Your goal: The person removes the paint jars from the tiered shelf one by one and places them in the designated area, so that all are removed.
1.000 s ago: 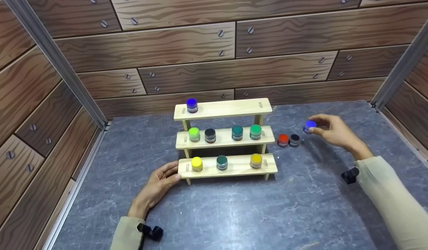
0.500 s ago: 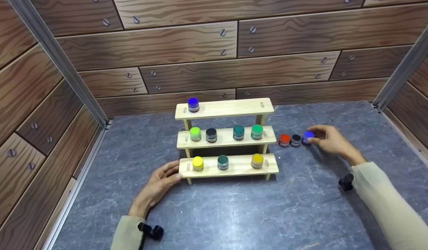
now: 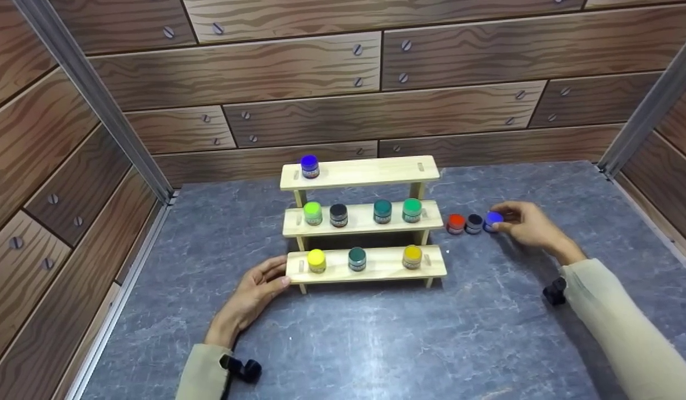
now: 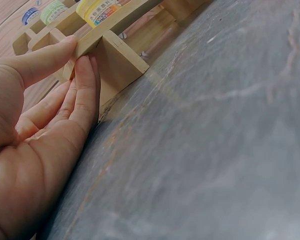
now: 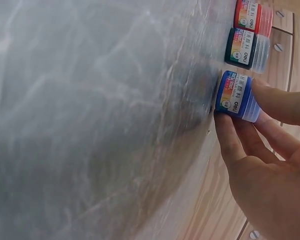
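Note:
My right hand point(image 3: 527, 226) holds a blue paint jar point(image 5: 234, 96) between thumb and fingers, its base down at the table top. Just left of it stand a dark paint jar point(image 3: 473, 223) and a red paint jar point(image 3: 456, 223) in a row. With thumb on top and fingers beneath, my left hand point(image 3: 255, 293) pinches the left end of the lowest step of a wooden three-tier rack point(image 3: 382, 270). That step bears a yellow jar point(image 3: 316, 260), a dark green jar point(image 3: 357, 259) and an amber jar point(image 3: 412, 256).
Several jars, among them a light green jar point(image 3: 312, 213) and a green jar point(image 3: 412, 210), stand on the middle step. One blue-violet jar point(image 3: 309, 166) is at the top step's left end. Wood-patterned walls point(image 3: 298, 72) enclose the grey table point(image 3: 343, 339).
My right hand has come down and slightly toward me, bringing the blue paint jar from above the table into line beside the dark one. The left hand keeps its place on the rack.

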Demonstrator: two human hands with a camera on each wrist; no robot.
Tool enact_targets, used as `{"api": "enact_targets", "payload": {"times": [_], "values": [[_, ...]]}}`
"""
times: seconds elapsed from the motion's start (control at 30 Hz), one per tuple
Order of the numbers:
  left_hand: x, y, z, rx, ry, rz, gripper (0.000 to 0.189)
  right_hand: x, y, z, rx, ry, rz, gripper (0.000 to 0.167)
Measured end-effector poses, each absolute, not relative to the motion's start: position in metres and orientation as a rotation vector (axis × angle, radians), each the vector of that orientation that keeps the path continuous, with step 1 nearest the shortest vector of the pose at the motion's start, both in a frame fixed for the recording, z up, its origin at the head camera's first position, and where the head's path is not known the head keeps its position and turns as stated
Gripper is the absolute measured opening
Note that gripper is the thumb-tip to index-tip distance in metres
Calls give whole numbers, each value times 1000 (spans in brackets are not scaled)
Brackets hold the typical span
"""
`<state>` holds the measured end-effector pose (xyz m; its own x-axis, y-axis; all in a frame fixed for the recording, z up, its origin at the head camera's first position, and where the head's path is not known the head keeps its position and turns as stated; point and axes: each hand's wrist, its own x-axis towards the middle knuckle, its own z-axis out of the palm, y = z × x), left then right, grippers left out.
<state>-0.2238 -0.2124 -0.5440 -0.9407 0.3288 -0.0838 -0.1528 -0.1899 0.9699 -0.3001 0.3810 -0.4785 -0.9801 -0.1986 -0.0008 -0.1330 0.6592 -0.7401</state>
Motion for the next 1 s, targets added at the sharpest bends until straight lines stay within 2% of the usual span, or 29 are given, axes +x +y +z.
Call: {"api": "enact_targets", "payload": {"times": [0.57,1.0], "values": [[-224,-212,-541,206,1777,2189,70,-302,380,-471,-309,2807,-1192,49],[-225,-213,-543,208,1777,2186,68,-313,344,-393,-375,2909,-1247,42]]}}
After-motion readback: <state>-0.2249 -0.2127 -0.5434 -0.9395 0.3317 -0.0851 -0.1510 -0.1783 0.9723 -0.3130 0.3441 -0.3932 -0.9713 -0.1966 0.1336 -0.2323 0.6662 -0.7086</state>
